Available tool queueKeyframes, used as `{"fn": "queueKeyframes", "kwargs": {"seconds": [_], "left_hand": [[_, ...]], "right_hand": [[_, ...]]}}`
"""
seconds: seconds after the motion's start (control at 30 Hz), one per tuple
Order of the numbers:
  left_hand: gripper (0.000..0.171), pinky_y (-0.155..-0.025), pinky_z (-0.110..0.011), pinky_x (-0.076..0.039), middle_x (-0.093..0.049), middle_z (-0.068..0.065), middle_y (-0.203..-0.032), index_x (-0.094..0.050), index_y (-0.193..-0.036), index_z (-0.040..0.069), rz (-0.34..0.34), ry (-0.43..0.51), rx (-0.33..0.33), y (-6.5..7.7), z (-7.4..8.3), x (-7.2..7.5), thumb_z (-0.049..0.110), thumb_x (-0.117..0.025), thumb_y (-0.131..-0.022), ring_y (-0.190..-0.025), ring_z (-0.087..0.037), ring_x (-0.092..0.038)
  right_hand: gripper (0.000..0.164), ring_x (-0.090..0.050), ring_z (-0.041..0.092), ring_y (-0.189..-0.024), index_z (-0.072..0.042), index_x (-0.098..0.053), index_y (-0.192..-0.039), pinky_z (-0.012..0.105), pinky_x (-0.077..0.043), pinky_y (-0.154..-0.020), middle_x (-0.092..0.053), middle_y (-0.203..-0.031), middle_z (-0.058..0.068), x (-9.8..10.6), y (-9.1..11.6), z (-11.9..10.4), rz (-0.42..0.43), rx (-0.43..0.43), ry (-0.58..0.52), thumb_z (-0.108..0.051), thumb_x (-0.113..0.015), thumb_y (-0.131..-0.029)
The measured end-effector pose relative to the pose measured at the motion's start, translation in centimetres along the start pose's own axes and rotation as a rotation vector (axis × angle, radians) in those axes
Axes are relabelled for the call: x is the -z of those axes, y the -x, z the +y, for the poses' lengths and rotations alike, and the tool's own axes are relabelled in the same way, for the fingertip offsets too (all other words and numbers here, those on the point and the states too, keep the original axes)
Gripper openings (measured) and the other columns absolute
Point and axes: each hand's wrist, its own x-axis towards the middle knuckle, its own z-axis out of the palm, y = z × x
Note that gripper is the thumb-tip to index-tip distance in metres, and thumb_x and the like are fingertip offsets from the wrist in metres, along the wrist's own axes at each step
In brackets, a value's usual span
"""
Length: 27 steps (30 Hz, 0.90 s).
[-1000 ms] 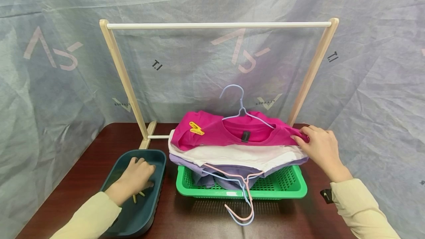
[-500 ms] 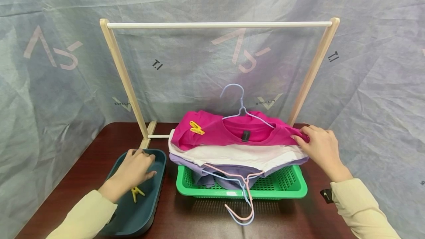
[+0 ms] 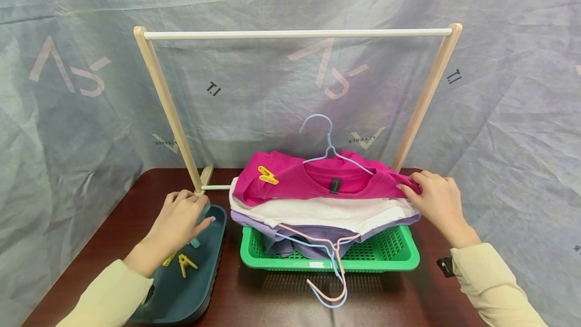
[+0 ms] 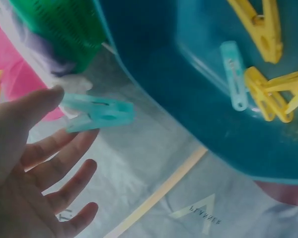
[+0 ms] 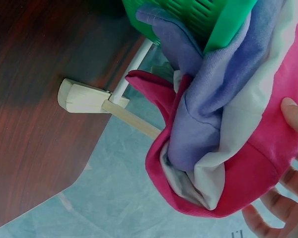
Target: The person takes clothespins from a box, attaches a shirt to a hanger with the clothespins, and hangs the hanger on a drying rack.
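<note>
My left hand [image 3: 177, 223] is raised over the far edge of the dark teal tray [image 3: 213, 266]. In the left wrist view its thumb and fingers pinch a light teal clothespin [image 4: 104, 113]. Yellow clothespins [image 3: 185, 265] and another teal clothespin [image 4: 234, 74] lie in the tray. My right hand [image 3: 438, 203] holds the right shoulder of a magenta T-shirt [image 3: 290, 185] between thumb and fingers. A blue hanger [image 3: 329, 145] sits in that shirt's neck, and a yellow clothespin [image 3: 268, 175] lies on its left shoulder.
White [image 3: 313, 211] and purple shirts [image 3: 258, 220], with pink [image 3: 342, 266] and blue hangers, are layered under the magenta one on a green basket [image 3: 331, 265]. Behind stands a rack of wooden posts [image 3: 168, 105] with a white rod [image 3: 295, 34].
My left hand has risen out of the tray toward its far edge, with a teal clothespin now in its fingers. The right hand stays on the magenta T-shirt.
</note>
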Motion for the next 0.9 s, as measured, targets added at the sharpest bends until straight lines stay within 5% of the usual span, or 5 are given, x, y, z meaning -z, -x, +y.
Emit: {"fn": "queueKeyframes", "kwargs": {"seconds": [0.3, 0.9], "left_hand": [[0.035, -0.084, -0.051, -0.036, -0.068, -0.011, -0.086, -0.060, -0.095, 0.005, 0.147, 0.069, 0.006, -1.6, 0.4, 1.5, 0.029, -0.074, -0.074, -0.092, -0.029, -0.053], [0.037, -0.083, -0.048, -0.036, -0.065, -0.008, -0.089, -0.061, -0.101, 0.007, 0.310, 0.157, -0.024, -4.5, 2.4, 3.3, 0.028, -0.074, -0.074, -0.095, -0.026, -0.051]], "right_hand": [[0.019, -0.049, 0.021, -0.055, -0.010, -0.061, -0.071, 0.038, -0.030, -0.058, -0.053, -0.061, 0.002, 0.1, 0.0, -0.1, 0.008, 0.007, 0.008, -0.023, -0.075, -0.068], [0.021, -0.049, 0.020, -0.054, -0.009, -0.060, -0.070, 0.038, -0.031, -0.057, -0.054, -0.061, 0.003, -0.2, 0.0, 0.0, 0.034, 0.022, 0.009, -0.023, -0.075, -0.069]]}}
